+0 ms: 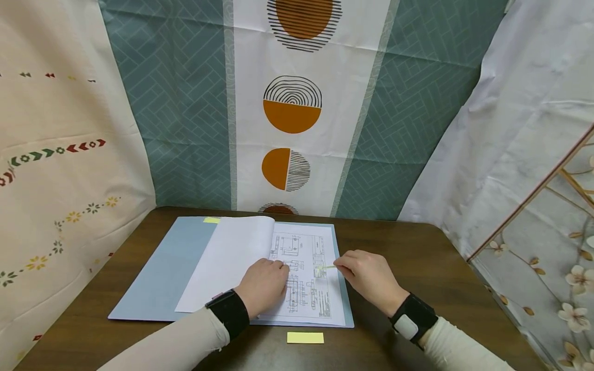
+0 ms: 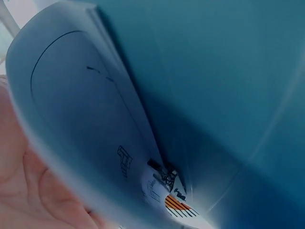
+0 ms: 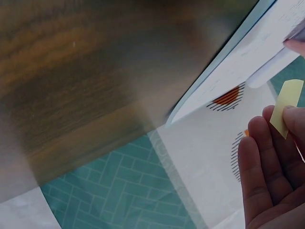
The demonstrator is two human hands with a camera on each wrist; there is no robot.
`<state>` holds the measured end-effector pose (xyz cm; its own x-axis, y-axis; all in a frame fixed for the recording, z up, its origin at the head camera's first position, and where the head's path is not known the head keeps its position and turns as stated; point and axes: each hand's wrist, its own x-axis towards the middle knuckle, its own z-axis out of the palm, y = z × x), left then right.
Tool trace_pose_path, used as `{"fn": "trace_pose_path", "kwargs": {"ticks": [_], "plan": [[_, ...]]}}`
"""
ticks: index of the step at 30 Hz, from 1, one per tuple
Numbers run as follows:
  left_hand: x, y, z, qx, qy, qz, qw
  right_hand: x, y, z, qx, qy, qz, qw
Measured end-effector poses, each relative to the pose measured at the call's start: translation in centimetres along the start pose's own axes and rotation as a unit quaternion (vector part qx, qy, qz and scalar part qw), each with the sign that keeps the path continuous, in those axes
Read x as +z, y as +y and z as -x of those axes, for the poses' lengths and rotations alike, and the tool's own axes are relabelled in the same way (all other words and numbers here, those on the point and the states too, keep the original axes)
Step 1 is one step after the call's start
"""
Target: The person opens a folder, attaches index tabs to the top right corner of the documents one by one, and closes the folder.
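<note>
A blue folder (image 1: 155, 278) lies spread on the table, holding white sheets. Its turned pages (image 1: 227, 260) curve over to the left, and a technical drawing (image 1: 320, 301) shows on the right-hand sheet. My left hand (image 1: 265, 282) rests on the sheets by the fold; in the left wrist view the curled page (image 2: 86, 119) hides part of it. Between thumb and index finger, my right hand (image 1: 369, 278) pinches a yellow sticky note (image 3: 288, 102) at the drawing's right edge. The note's strip overlaps the title table in the head view.
A yellow sticky-note pad (image 1: 304, 337) lies on the brown table (image 1: 394, 247), in front of the folder. Another yellow tab (image 1: 211, 220) sits at the folder's top, beside the turned pages. Patterned cloths (image 1: 185, 103) hang behind and at both sides.
</note>
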<state>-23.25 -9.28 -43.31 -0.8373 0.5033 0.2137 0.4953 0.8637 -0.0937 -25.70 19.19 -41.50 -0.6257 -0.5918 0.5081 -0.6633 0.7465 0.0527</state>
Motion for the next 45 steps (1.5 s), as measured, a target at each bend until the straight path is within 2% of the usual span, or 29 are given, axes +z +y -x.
{"fn": "trace_pose_path", "kwargs": {"ticks": [9,14,23,35,45], "plan": [[0.7,0.0,0.0,-0.017,-0.021,-0.013,0.9995,1.1,2.0,-1.9,0.022,-0.003,0.008,0.9997],[0.7,0.1,0.1,-0.012,-0.033,-0.028,0.9990,2.1,3.6,-3.2,0.036,-0.004,0.020,0.9992],[0.3,0.4,0.2,-0.007,-0.053,-0.046,0.9975,4.1,5.6,-5.1,0.031,0.000,0.044,0.9985],[0.3,0.6,0.0,-0.012,-0.041,-0.045,0.9981,6.1,8.2,-6.8,0.050,0.003,0.080,0.9955],[0.4,0.7,-0.3,-0.015,-0.047,-0.046,0.9977,7.4,9.3,-7.6,0.052,0.003,0.091,0.9945]]}}
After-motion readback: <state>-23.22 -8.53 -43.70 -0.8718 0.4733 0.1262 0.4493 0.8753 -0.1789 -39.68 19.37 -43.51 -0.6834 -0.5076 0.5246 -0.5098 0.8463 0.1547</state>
